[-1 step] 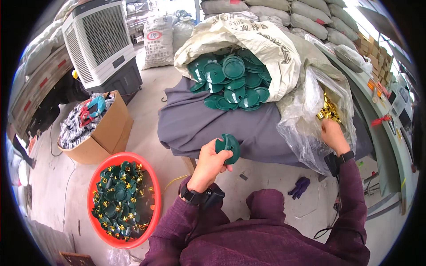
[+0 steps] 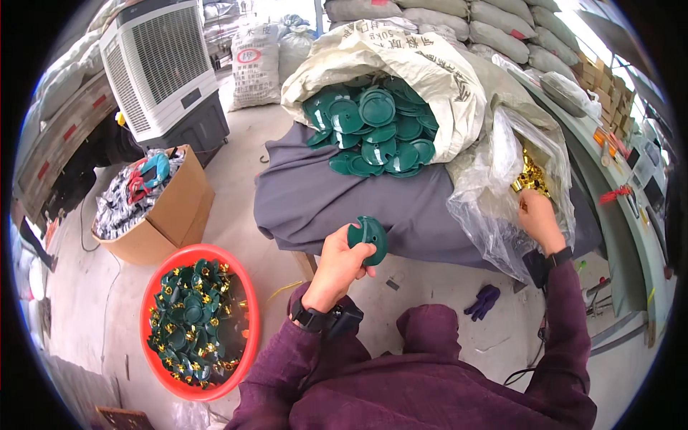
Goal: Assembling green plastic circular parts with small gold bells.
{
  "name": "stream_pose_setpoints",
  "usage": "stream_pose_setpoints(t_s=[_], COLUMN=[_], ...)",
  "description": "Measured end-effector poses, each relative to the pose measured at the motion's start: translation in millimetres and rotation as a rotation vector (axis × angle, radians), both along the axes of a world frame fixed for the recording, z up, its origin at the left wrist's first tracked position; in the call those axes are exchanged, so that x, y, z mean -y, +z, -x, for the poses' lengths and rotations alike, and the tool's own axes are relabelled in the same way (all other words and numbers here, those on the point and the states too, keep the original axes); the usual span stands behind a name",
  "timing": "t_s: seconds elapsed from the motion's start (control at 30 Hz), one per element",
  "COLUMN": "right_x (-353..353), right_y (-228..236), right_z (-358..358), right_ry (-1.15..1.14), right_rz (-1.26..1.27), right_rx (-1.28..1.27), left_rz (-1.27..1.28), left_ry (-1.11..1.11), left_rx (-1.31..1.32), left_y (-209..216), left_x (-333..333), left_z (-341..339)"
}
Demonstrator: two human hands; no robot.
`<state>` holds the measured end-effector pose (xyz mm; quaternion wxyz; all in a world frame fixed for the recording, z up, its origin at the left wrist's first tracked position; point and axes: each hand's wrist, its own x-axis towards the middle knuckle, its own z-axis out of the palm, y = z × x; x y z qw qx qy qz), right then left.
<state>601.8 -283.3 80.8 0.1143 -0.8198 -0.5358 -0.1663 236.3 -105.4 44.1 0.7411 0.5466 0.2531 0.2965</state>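
Fingers of the left hand (image 2: 342,261) are curling tight around a green disc (image 2: 370,237), holding it up just off the near edge of the table (image 2: 315,201), which is lying under a grey cloth. The right hand (image 2: 539,218) is reaching into a clear plastic bag (image 2: 494,179) at the table's right end, its fingers closing narrowly near a heap of small gold pieces (image 2: 530,175); whether they are gripping a piece cannot be told. Both forearms are showing dark red sleeves, and each wrist is wearing a black band.

At the far edge of the table a white woven sack (image 2: 430,68) is lying on its side, its mouth gaping toward the person and spilling many more green discs (image 2: 373,129) onto the cloth.

On the floor to the person's left a red basin (image 2: 154,315) is sitting, filled with green discs carrying gold bits. Just beyond it a cardboard box (image 2: 179,201) is standing, packed with silvery and coloured parts. Behind the box a white air cooler (image 2: 158,64) is standing. A purple glove (image 2: 484,301) is lying on the floor under the table's right end.
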Motion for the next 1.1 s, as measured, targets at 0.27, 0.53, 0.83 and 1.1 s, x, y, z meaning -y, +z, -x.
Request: stream_pose_setpoints(t_s=[0.27,0.53,0.83,1.1], right_x=[-25,-34,-36,-39], right_y=[-4,-43,-59,-51], right_z=[177,215,226,227], right_ry=[0.627,0.736,0.625,0.524], right_rz=[-0.360,-0.398,-0.404,-0.166], right_rx=[-1.390,-1.705,-0.967,-1.568], left_rz=[-0.064,-0.221,-1.032,-1.123], left_ry=[-0.096,-0.028,0.153,0.089], left_rx=[-0.025,-0.038,-0.288,-0.250], left_y=[16,-2,-15,-19], left_x=[43,62,72,46], left_z=[-6,-7,-6,10])
